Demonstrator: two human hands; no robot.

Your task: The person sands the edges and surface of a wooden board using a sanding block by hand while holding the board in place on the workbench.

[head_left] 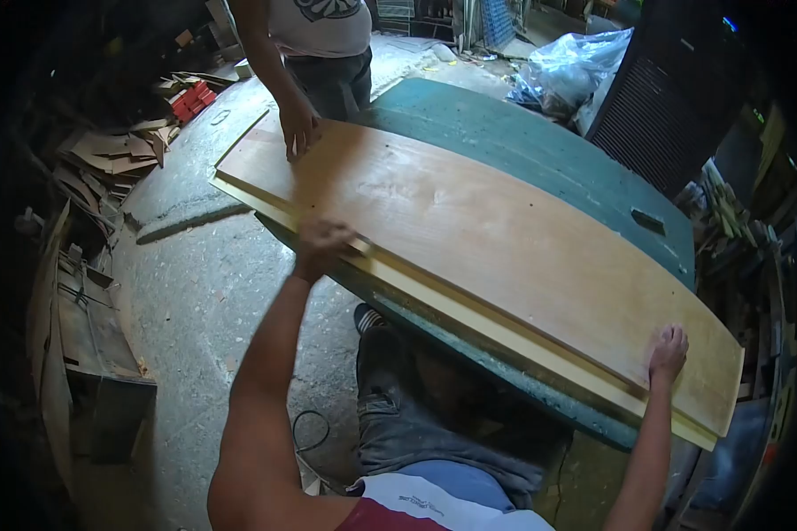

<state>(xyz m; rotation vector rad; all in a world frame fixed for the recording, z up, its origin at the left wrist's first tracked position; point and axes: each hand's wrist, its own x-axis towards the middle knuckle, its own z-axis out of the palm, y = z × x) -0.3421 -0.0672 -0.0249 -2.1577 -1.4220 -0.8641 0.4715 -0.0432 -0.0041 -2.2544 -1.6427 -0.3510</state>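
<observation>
A long wooden panel (469, 221) lies on top of a yellowish board (469, 310), whose near edge sticks out, both across a green table (505, 133). My left hand (325, 243) is closed at the near edge, left of the middle, round a small object I cannot make out. Near the right end, my right hand (669, 354) rests on the panel with its fingers bent together; whether anything is under them is hidden. A co-worker's hand (299, 128) touches the panel's far left end.
The co-worker (328, 71) stands beyond the table's left end. Scrap wood (119, 150) and a red object (193, 101) lie at the left. A plastic bag (576, 71) and a dark louvred panel (660, 97) stand behind right. A cable (314, 442) lies on the floor.
</observation>
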